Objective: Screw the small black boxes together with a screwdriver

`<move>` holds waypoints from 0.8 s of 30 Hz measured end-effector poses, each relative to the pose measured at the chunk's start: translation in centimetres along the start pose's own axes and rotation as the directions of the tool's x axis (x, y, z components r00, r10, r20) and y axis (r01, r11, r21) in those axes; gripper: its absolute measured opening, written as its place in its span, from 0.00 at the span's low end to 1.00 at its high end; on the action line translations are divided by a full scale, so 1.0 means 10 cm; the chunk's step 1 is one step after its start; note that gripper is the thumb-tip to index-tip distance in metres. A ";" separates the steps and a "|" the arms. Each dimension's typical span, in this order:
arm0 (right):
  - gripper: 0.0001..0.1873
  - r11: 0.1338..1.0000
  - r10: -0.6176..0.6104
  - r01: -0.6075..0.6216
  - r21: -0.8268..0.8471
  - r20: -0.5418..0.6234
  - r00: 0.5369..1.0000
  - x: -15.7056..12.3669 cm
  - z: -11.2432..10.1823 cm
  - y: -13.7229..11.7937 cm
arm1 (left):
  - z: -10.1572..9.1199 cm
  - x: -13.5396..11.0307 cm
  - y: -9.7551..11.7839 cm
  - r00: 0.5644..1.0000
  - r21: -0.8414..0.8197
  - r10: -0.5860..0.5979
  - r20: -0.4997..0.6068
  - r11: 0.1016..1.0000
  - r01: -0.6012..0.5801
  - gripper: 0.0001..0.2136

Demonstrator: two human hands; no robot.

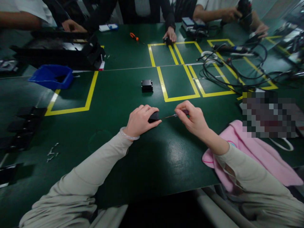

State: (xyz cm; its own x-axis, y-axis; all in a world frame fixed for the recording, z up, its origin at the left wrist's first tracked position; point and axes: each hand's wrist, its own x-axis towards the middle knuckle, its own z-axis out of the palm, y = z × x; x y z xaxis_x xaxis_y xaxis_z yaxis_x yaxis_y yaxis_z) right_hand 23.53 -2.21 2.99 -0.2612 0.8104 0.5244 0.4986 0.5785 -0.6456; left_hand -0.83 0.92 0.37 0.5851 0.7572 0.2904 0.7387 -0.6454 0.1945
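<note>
My left hand (pixel 143 120) is closed around a small black plastic part (pixel 154 117), holding it just above or on the green table; I cannot tell which. Between thumb and fingers, my right hand (pixel 191 116) grips a screwdriver (pixel 184 112) with a dark reddish handle. Its thin metal shaft points left, and the tip meets the black part near my left thumb. Beyond my hands a small black box-like part (pixel 147 85) sits on the table.
Left are a blue scoop-shaped bin (pixel 52 77), a black tray (pixel 59 53), black parts (pixel 26 125) and several small metal pieces (pixel 52 152). A pink cloth (pixel 251 155) lies right, black cables (pixel 237 71) far right. Co-workers' hands (pixel 170 34) are across the table (pixel 152 177).
</note>
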 end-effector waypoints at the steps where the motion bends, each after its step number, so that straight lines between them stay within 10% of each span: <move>1: 0.07 1.000 -0.010 0.010 -0.007 -0.009 1.000 0.00 0.00 0.00 | 0.00 0.00 0.00 1.000 0.001 0.000 0.000 1.000 0.000 0.21; 24: 0.04 0.996 -0.082 0.083 -0.032 0.024 0.996 0.00 -0.01 -0.03 | 0.01 -0.01 -0.02 1.000 0.016 -0.002 -0.009 1.000 0.003 0.21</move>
State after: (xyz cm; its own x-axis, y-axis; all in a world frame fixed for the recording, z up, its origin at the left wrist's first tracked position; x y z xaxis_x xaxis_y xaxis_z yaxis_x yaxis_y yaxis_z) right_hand 23.49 -2.41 3.24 -0.3213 0.7620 0.5622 0.5016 0.6405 -0.5815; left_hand -0.97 0.96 0.25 0.5804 0.7578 0.2981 0.7453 -0.6418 0.1805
